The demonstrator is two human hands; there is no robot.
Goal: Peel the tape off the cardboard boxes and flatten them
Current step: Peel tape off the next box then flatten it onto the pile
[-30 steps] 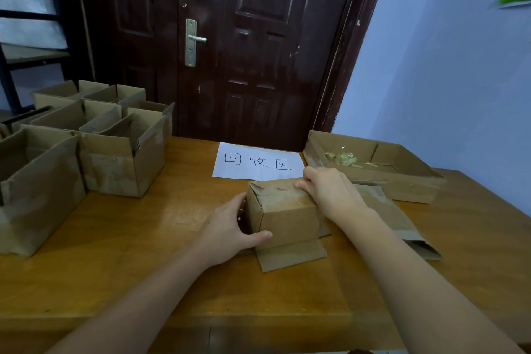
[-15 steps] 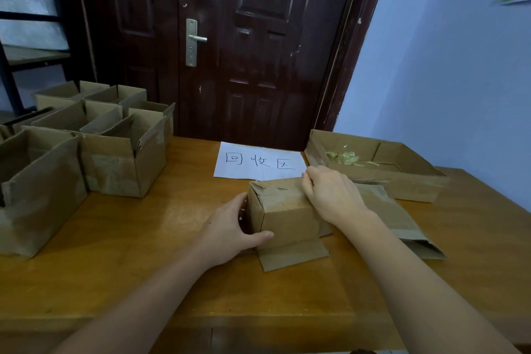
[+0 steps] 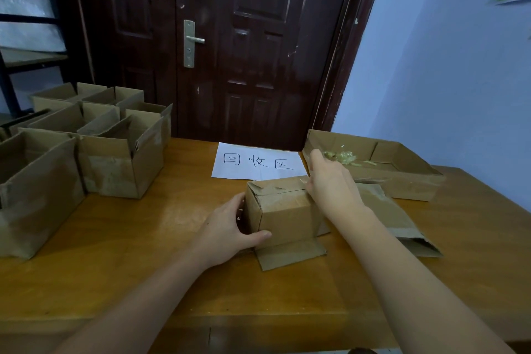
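The box (image 3: 283, 208) sits mid-table (image 3: 143, 253), its top seam partly torn and one flap splayed flat at the front. The left hand (image 3: 230, 231) grips its left end; the right hand (image 3: 330, 184) is raised over the top right edge, apparently pinching tape, though I cannot tell for sure. One flattened box (image 3: 396, 218) lies just right, tape scraps (image 3: 343, 156) in the tray (image 3: 402, 187). Many open boxes (image 3: 120, 164) wait left, so most work remains. Free room lies toward the near table edge.
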